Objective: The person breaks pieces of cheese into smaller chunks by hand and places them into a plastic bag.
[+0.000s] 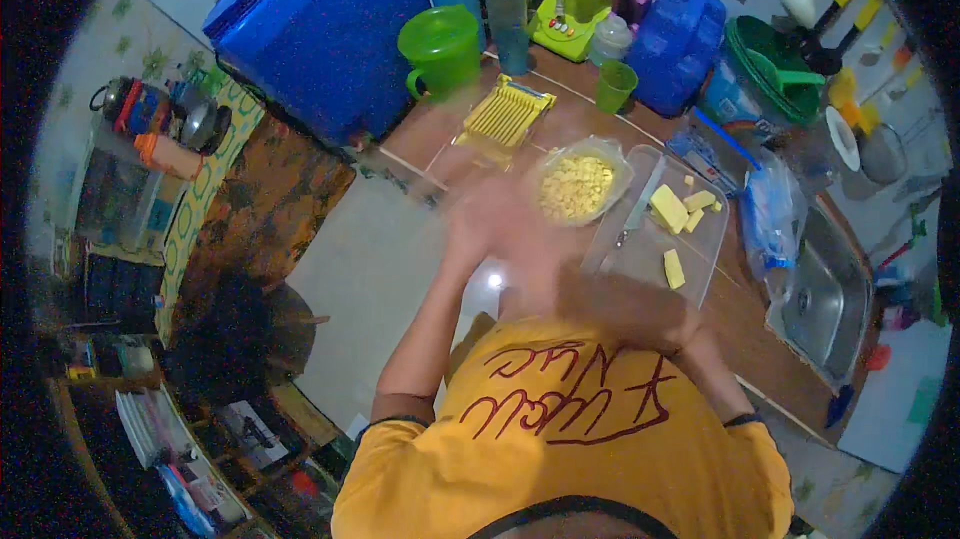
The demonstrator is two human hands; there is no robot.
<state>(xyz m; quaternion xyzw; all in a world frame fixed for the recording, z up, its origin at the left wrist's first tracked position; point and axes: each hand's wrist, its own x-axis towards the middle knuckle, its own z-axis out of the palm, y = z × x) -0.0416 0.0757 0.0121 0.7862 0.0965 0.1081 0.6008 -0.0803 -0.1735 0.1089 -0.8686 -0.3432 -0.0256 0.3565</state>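
My left hand (pixel 485 219) is a motion blur over the near edge of the counter, left of an open bag of small yellow pieces (pixel 575 181). My right hand (pixel 630 304) is also smeared, low on the right, in front of a clear plastic board or tray (pixel 640 259). I cannot make out whether either hand holds anything. On the board lie a knife (pixel 638 214) and several pale yellow blocks (pixel 668 208). A yellow slicer with parallel bars (pixel 500 117) sits behind my left hand.
Blue containers (pixel 300 39), a green pitcher (pixel 440 44), bottles (pixel 505 9) and a small green cup (pixel 616 87) line the counter's back. A steel sink (pixel 830 309) with a plastic bag (pixel 765 209) beside it is at right. Shelves (pixel 105 389) and a stool (pixel 280 339) are at left.
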